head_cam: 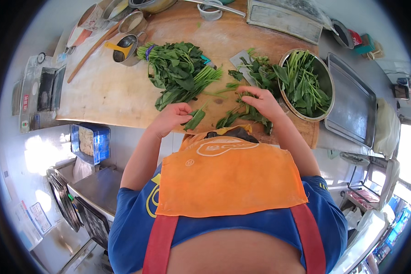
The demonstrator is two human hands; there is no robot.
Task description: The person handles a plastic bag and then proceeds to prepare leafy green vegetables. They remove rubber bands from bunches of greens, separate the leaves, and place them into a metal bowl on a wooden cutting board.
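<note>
My left hand point(173, 118) pinches a single leafy green point(196, 119) by the table's front edge. My right hand point(262, 102) is over loose leaves and stems point(248, 111), thumb and forefinger close to thin stalks; whether it grips one is unclear. Beyond my hands lies a large pile of leafy greens point(181, 72), its far-left stems bound with a purple tie point(150, 51). To the right, a round metal bowl point(329, 78) holds long-stemmed greens point(304, 85). A flat metal blade point(241, 61) is partly covered by more leaves point(265, 72).
On the wooden table point(106, 92) are a metal cup with a yellow-handled tool point(126, 51), a rolling pin point(92, 53) and a small white tub point(210, 12). Metal trays point(352, 99) lie right of the bowl. A scale point(41, 92) stands left, above a blue crate point(101, 142).
</note>
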